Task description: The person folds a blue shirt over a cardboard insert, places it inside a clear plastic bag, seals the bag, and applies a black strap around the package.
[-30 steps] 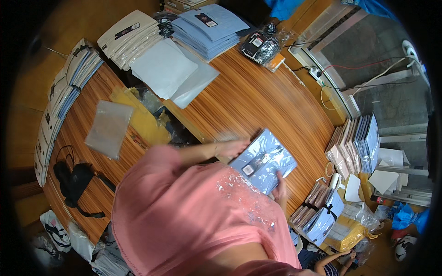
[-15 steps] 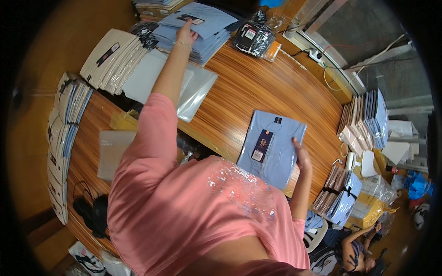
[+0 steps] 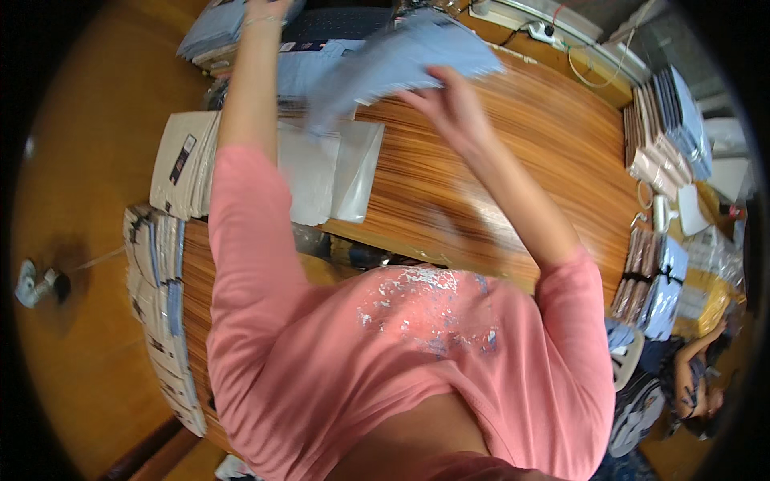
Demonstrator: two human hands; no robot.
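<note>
My right hand [image 3: 453, 108] grips a light blue folded shirt [image 3: 425, 56] by its near edge. The shirt is tilted in the air over the far part of the table and smeared by motion. Behind it and to its left lies a stack of light blue folded shirts [image 3: 305, 68], partly covered by the held one. At the top edge of the picture is my left hand [image 3: 266, 10], cut off so that its fingers hardly show. Right beside it is another pile of blue folded shirts [image 3: 210, 34].
Cream packed shirts [image 3: 183, 164] stand left of clear plastic bags [image 3: 359, 172] on the wooden table [image 3: 497, 160]. More packed shirts [image 3: 156, 297] line the left side. Upright shirt packs [image 3: 670, 120] and tied bundles [image 3: 662, 289] sit at the right. Another person [image 3: 694, 377] is at lower right.
The folded shirt that lay before me is now lifted in my right hand and carried far and left. My left hand has moved off the blue stack, farther away and left.
</note>
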